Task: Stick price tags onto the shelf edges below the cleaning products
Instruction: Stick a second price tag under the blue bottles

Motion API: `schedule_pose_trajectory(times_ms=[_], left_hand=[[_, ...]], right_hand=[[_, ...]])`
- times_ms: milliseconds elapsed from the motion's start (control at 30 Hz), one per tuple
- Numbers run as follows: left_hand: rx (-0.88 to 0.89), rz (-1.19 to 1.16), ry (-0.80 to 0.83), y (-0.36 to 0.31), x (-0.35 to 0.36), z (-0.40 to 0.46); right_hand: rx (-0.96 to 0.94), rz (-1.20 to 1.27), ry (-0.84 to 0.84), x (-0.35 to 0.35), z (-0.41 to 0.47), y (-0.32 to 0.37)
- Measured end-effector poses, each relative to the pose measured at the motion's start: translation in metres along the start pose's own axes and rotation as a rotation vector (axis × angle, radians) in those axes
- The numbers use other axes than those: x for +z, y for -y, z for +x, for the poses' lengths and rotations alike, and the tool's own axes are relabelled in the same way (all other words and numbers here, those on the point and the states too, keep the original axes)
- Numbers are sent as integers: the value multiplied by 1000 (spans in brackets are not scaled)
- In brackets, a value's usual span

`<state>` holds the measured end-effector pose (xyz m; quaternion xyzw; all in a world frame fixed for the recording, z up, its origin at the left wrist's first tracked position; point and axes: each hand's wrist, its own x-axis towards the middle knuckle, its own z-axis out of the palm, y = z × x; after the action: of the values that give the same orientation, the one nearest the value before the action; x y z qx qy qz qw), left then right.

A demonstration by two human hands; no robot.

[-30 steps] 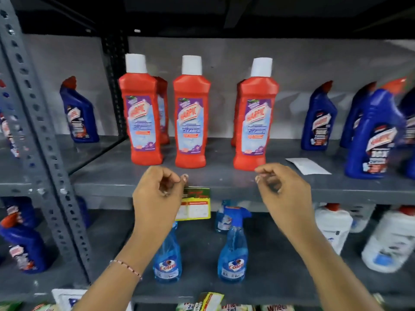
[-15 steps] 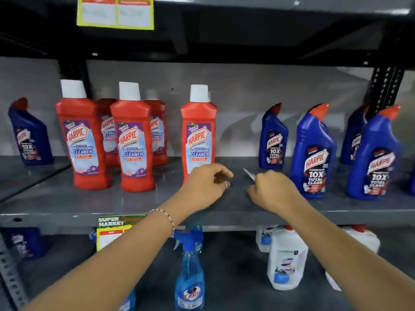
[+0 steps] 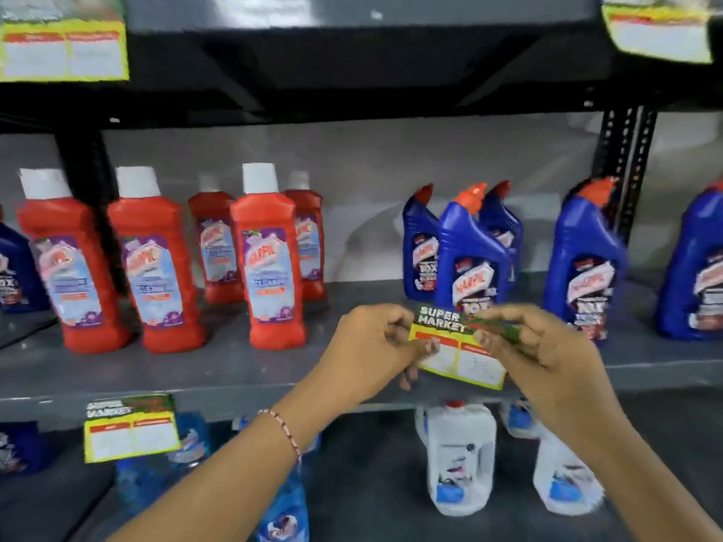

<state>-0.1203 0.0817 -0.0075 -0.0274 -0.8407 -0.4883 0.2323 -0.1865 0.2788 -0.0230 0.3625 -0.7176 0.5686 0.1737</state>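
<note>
A price tag (image 3: 458, 348) is pinched at its two ends by the left hand (image 3: 371, 350) and right hand (image 3: 547, 354), just above the shelf edge (image 3: 234, 400) and before the blue bottles (image 3: 473, 252).

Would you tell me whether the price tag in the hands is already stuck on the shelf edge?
Not yet: the price tag is held tilted between left hand and right hand.

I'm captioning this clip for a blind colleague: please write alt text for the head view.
Both hands, left hand and right hand, hold a yellow price tag at the grey shelf edge, in front of blue bottles. Red bottles stand left; another tag already hangs below them.
</note>
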Motion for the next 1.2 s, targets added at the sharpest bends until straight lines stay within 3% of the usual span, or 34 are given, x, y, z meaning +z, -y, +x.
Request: schedule_pose_trajectory(times_ms=[100, 233, 433, 800, 1200], left_hand=[[-46, -76, 60, -8, 49, -17], [-155, -37, 2, -11, 105, -28], [-223, 89, -73, -12, 153, -21], [-199, 200, -213, 0, 174, -12], [-284, 329, -336, 7, 165, -10]], right_hand=[[61, 103, -43, -29, -19, -18], [172, 139, -85, -58, -34, -51], [205, 2, -145, -74, -39, -86], [156, -44, -185, -68, -36, -116], [127, -64, -411, -65, -37, -123]])
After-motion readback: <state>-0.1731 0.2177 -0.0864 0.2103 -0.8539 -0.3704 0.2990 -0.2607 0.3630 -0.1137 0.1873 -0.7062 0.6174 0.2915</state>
